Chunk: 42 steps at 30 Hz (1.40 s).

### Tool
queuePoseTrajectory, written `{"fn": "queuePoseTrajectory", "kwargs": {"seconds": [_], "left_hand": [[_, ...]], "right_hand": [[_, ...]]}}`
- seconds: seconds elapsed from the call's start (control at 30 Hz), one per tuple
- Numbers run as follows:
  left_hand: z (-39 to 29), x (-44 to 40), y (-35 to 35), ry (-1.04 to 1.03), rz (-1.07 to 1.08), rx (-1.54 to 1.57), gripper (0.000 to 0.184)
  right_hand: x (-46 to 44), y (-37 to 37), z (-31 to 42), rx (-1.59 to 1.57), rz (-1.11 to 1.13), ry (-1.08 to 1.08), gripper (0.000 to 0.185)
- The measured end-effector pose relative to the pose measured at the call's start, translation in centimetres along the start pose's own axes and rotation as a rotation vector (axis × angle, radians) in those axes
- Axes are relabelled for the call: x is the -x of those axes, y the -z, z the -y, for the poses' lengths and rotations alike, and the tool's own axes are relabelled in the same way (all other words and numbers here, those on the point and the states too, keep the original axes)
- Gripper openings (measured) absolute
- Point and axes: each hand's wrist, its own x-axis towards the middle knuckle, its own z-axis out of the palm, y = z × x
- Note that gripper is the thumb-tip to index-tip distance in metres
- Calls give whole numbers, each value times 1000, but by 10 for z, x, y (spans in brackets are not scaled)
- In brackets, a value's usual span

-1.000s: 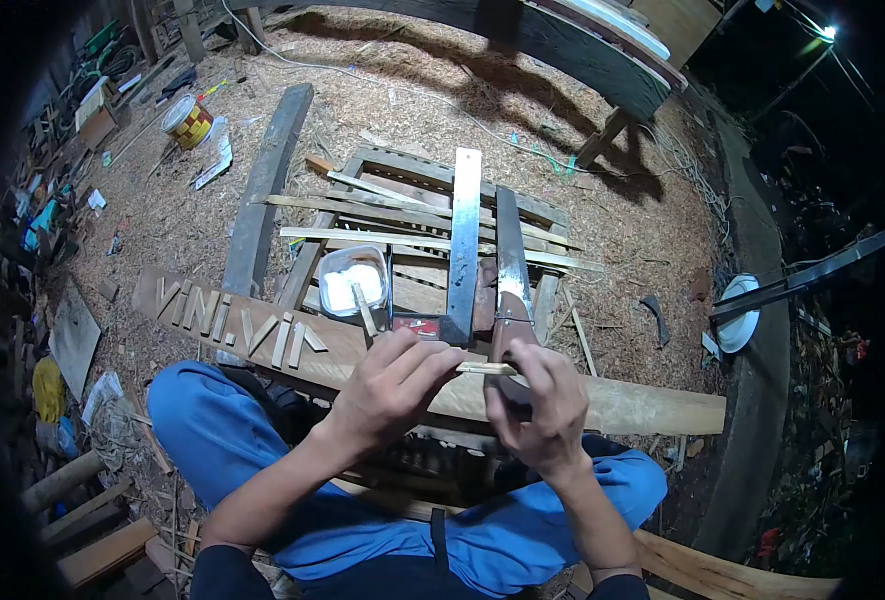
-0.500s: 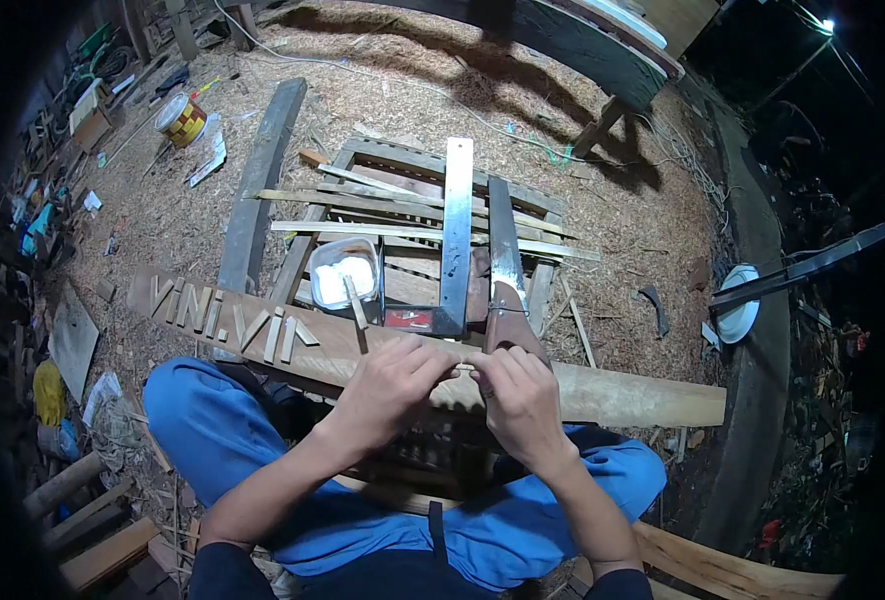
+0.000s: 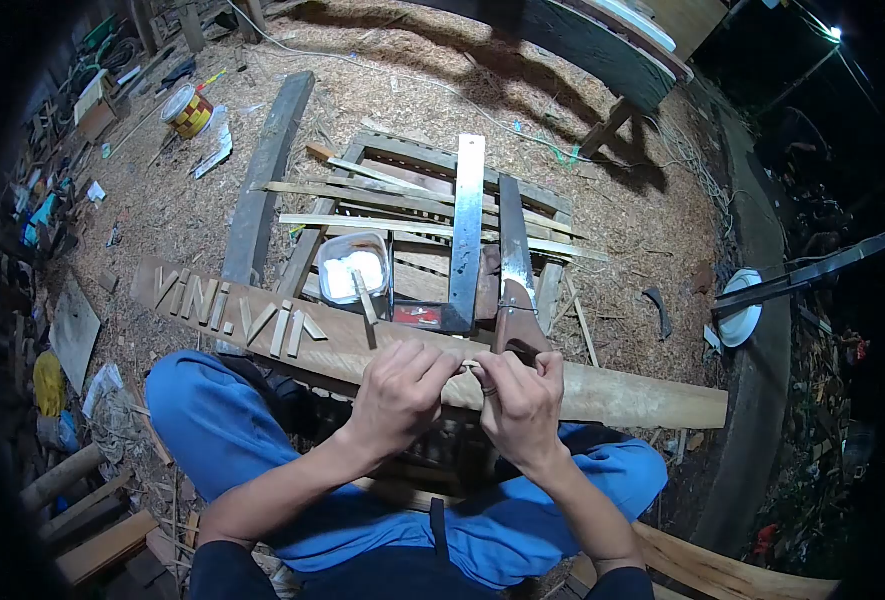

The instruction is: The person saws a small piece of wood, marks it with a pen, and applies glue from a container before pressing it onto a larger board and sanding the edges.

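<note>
Fingertips of my left hand (image 3: 399, 392) and my right hand (image 3: 522, 405) pinch a tiny pale wood piece (image 3: 470, 367) between them, mostly hidden by the fingers. Both hands are closed and held over a long curved plank (image 3: 642, 396) across my lap. On its left part, thin wood strips (image 3: 280, 329) are laid out as letters. Beyond the plank stands a plastic tub (image 3: 323, 270) of white paste, with a flat wooden stick (image 3: 364, 298) leaning out of it. A handsaw (image 3: 515, 240) lies beyond my right hand, its handle near the plank.
A metal square (image 3: 467, 220) and several long wood strips (image 3: 417, 229) lie on a slatted wooden frame (image 3: 297, 262). A thick beam (image 3: 268, 180) is to its left. Farther off are a yellow-red bucket (image 3: 188, 112), a white dish (image 3: 739, 308) and a raised bench (image 3: 582, 50).
The view has shifted slightly, moving the tools a little rightward in it. My right fingers have changed their curl around the small wood piece; both hands stay together over the plank.
</note>
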Motion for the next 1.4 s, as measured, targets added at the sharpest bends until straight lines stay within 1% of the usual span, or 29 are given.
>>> {"fn": "queuePoseTrajectory", "kwargs": {"seconds": [0.07, 0.13, 0.17, 0.23, 0.27, 0.3, 0.33, 0.37, 0.47, 0.57, 0.63, 0.67, 0.7, 0.73, 0.8, 0.87, 0.93, 1.07, 1.13, 1.17, 1.2, 1.23, 1.27, 1.3, 1.37, 1.4], "left_hand": [[0, 0, 1, -11, -6, -13, 24], [0, -1, 3, -52, -11, -48, 25], [0, -2, 5, -51, -10, -49, 25], [2, -8, 10, -163, -79, -12, 29], [3, -10, 12, -163, -81, -11, 29], [5, -11, 15, -201, -68, 18, 31], [6, -11, 17, -240, -53, 48, 33], [5, -12, 19, -241, -51, 50, 33], [1, -13, 23, -218, -41, 44, 34], [-2, -10, 23, -200, -71, -28, 36], [-1, -8, 24, -263, -107, -96, 39], [-3, -8, 23, -261, -107, -97, 39], [-5, -8, 22, -272, -161, -95, 39], [-6, -8, 20, -283, -214, -92, 39], [-9, -7, 18, -278, -228, -81, 40], [-11, -7, 16, -272, -244, -71, 41], [-14, -8, 16, -257, -286, -54, 32], [-15, -9, 17, -228, -281, -44, 32], [-14, -10, 21, -218, -199, -17, 38], [-14, -12, 23, -219, -201, -17, 38], [-15, -16, 28, -171, -133, 58, 34], [-16, -20, 32, -123, -64, 134, 32], [-17, -22, 41, -80, 44, 188, 27], [-15, -21, 41, -80, 45, 191, 27], [-10, -19, 41, -2, 108, 295, 24], [-10, -18, 43, 71, 167, 371, 22]], "right_hand": [[0, 0, 0, 7, -5, -1, 10], [-2, 1, -3, 57, -60, 44, 17], [-2, 2, -4, 55, -60, 44, 17], [-1, 5, -8, 125, -127, 131, 24], [0, 7, -11, 124, -131, 159, 26], [-1, 11, -13, 125, -130, 158, 26], [-3, 15, -14, 125, -147, 213, 25], [-4, 17, -14, 124, -163, 267, 25], [-2, 17, -11, 192, -217, 284, 23], [4, 10, -7, 199, -256, 243, 19], [7, 9, -6, 222, -289, 237, 18], [8, 8, -5, 248, -323, 231, 18], [10, 9, -3, 247, -322, 231, 18], [11, 10, 0, 261, -330, 210, 19], [15, 10, 3, 262, -344, 182, 25], [14, 11, 8, 242, -351, 165, 24], [14, 12, 11, 218, -359, 150, 24], [14, 11, 4, 233, -355, 173, 23], [13, 13, 0, 266, -367, 195, 22], [11, 16, -1, 333, -374, 229, 23], [9, 18, -2, 399, -381, 263, 23], [9, 19, -3, 399, -380, 264, 23], [10, 20, -4, 437, -363, 278, 23], [11, 20, -6, 474, -348, 290, 24], [12, 17, -12, 505, -357, 318, 24], [12, 16, -12, 502, -368, 339, 25]]}}
